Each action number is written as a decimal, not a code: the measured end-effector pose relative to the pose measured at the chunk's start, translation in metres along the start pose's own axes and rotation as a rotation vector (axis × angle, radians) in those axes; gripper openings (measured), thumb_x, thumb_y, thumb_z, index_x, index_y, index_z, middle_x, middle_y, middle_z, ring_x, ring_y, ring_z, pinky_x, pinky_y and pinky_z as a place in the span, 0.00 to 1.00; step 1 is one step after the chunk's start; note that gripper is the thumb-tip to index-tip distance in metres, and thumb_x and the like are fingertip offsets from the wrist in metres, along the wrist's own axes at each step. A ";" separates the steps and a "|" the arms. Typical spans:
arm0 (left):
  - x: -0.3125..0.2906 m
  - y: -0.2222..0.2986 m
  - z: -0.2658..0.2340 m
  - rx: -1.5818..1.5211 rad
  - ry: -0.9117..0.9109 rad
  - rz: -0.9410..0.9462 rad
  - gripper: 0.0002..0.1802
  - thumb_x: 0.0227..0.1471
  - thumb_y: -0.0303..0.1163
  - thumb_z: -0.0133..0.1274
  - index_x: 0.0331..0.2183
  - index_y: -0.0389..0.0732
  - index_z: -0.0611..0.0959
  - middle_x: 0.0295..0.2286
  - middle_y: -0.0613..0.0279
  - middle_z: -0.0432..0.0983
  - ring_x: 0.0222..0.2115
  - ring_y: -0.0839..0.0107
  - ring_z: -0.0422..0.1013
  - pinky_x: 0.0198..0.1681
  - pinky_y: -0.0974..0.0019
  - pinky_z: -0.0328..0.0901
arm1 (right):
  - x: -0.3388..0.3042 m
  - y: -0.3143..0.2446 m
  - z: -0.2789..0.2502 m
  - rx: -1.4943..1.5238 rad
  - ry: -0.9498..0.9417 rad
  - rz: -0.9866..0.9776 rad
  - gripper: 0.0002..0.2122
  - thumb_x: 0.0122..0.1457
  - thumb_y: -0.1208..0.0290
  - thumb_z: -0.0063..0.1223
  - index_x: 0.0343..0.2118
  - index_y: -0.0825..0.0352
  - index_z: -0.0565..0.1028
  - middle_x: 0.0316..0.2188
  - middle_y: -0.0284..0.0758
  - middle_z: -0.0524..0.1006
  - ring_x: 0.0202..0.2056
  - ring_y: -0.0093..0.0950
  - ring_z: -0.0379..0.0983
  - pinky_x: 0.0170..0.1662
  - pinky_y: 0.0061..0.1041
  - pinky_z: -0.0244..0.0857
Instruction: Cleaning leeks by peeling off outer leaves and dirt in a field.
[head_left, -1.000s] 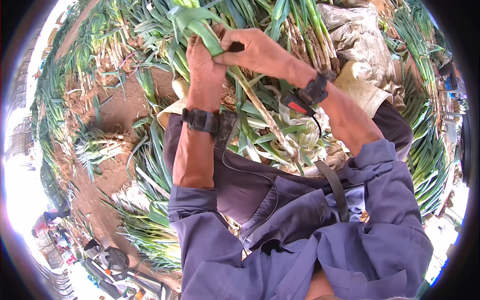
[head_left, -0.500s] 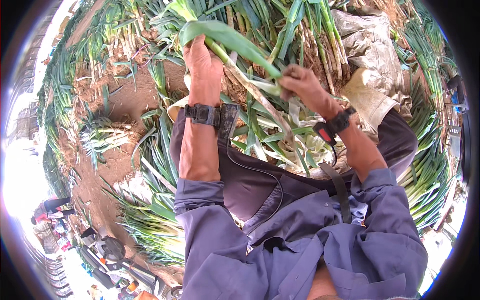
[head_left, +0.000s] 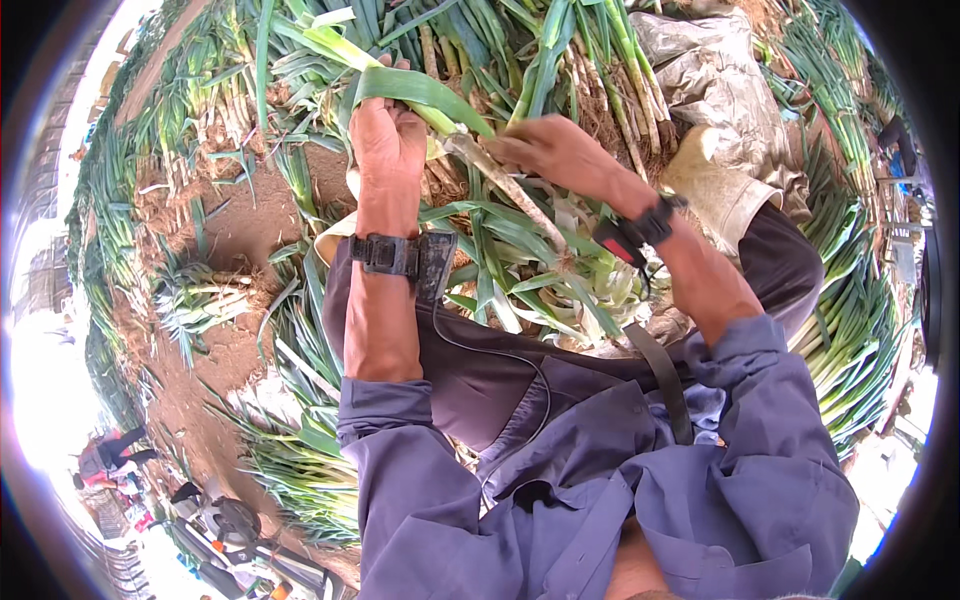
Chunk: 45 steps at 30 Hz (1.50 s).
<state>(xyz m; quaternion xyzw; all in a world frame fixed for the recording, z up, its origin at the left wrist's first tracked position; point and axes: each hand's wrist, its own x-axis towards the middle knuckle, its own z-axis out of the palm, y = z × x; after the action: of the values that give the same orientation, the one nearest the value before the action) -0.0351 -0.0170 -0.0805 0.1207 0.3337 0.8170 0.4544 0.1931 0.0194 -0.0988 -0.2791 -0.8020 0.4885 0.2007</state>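
My left hand (head_left: 388,135) grips the green leaves of a leek (head_left: 420,95) held up in front of me. My right hand (head_left: 550,150) is closed on the same leek's pale stalk (head_left: 505,185), which slants down to the right toward my lap. Both wrists carry black bands. A heap of trimmed green and white leaves (head_left: 540,280) lies in my lap below the hands.
Leeks lie in piles all around: ahead (head_left: 500,40), on the left (head_left: 200,300) and on the right (head_left: 850,330). Bare brown soil (head_left: 235,225) shows at the left. A grey sack (head_left: 715,70) lies upper right. Parked motorbikes (head_left: 230,525) stand at the lower left.
My right hand has moved from beside the left hand down and to the right along the leek's stalk. The left hand kept its grip on the leaves.
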 end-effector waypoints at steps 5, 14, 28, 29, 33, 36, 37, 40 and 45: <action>0.002 -0.015 0.000 -0.038 -0.212 -0.083 0.17 0.58 0.24 0.57 0.49 0.33 0.78 0.41 0.57 0.79 0.38 0.69 0.77 0.40 0.68 0.75 | 0.042 -0.028 0.010 0.156 0.099 -0.020 0.13 0.62 0.62 0.60 0.39 0.68 0.81 0.24 0.35 0.79 0.25 0.22 0.73 0.32 0.26 0.68; -0.003 -0.014 -0.006 -0.023 -0.172 -0.021 0.11 0.53 0.19 0.58 0.41 0.33 0.81 0.35 0.58 0.81 0.32 0.67 0.78 0.35 0.67 0.75 | 0.045 -0.026 0.015 0.123 0.194 -0.178 0.08 0.59 0.72 0.63 0.38 0.69 0.79 0.28 0.30 0.79 0.31 0.15 0.72 0.35 0.21 0.69; 0.005 0.013 0.006 -0.078 -0.048 0.184 0.09 0.55 0.19 0.54 0.39 0.37 0.75 0.29 0.56 0.76 0.26 0.65 0.73 0.27 0.61 0.69 | -0.017 -0.034 -0.022 0.306 -0.149 0.074 0.08 0.67 0.68 0.52 0.36 0.68 0.72 0.26 0.31 0.79 0.25 0.18 0.78 0.27 0.18 0.73; 0.004 0.012 0.009 -0.078 -0.042 0.186 0.09 0.55 0.19 0.54 0.39 0.37 0.75 0.29 0.56 0.76 0.26 0.65 0.73 0.27 0.61 0.69 | -0.027 -0.022 -0.022 0.296 -0.168 0.159 0.08 0.67 0.68 0.52 0.35 0.69 0.72 0.26 0.32 0.79 0.25 0.18 0.78 0.26 0.18 0.73; 0.005 0.011 0.006 -0.094 -0.099 0.185 0.16 0.53 0.18 0.57 0.43 0.39 0.73 0.27 0.57 0.75 0.24 0.66 0.72 0.27 0.61 0.67 | -0.072 0.033 0.002 0.303 -0.272 0.213 0.07 0.65 0.69 0.53 0.34 0.69 0.72 0.25 0.31 0.77 0.24 0.18 0.75 0.27 0.19 0.72; 0.011 0.023 -0.003 -0.028 0.077 0.168 0.17 0.52 0.19 0.59 0.42 0.40 0.72 0.27 0.58 0.75 0.24 0.66 0.72 0.27 0.62 0.67 | -0.099 0.075 0.029 0.018 -0.462 0.220 0.05 0.63 0.74 0.53 0.32 0.68 0.72 0.23 0.32 0.74 0.23 0.22 0.76 0.25 0.23 0.70; 0.013 0.027 -0.005 -0.012 0.132 0.203 0.17 0.52 0.19 0.59 0.42 0.39 0.73 0.28 0.57 0.76 0.25 0.66 0.72 0.27 0.63 0.68 | -0.115 0.100 0.036 -0.108 -0.556 0.237 0.04 0.61 0.74 0.54 0.31 0.68 0.72 0.23 0.33 0.74 0.22 0.23 0.75 0.25 0.25 0.69; 0.030 0.024 0.005 0.005 0.195 0.269 0.15 0.52 0.19 0.58 0.41 0.37 0.73 0.32 0.55 0.77 0.26 0.65 0.73 0.29 0.63 0.69 | -0.174 0.192 0.039 -0.600 -0.951 0.431 0.07 0.61 0.70 0.54 0.35 0.70 0.76 0.27 0.36 0.77 0.24 0.25 0.75 0.27 0.27 0.68; 0.020 0.033 0.000 0.018 0.234 0.253 0.13 0.54 0.19 0.55 0.42 0.37 0.73 0.34 0.54 0.76 0.28 0.63 0.73 0.34 0.59 0.69 | -0.092 0.065 0.005 0.063 -0.081 0.447 0.13 0.61 0.64 0.57 0.38 0.70 0.78 0.29 0.43 0.79 0.32 0.33 0.77 0.36 0.35 0.70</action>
<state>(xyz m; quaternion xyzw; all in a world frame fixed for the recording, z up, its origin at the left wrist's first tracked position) -0.0683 -0.0127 -0.0613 0.0699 0.3736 0.8732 0.3049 0.2769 -0.0192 -0.1633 -0.4234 -0.7122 0.5563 0.0637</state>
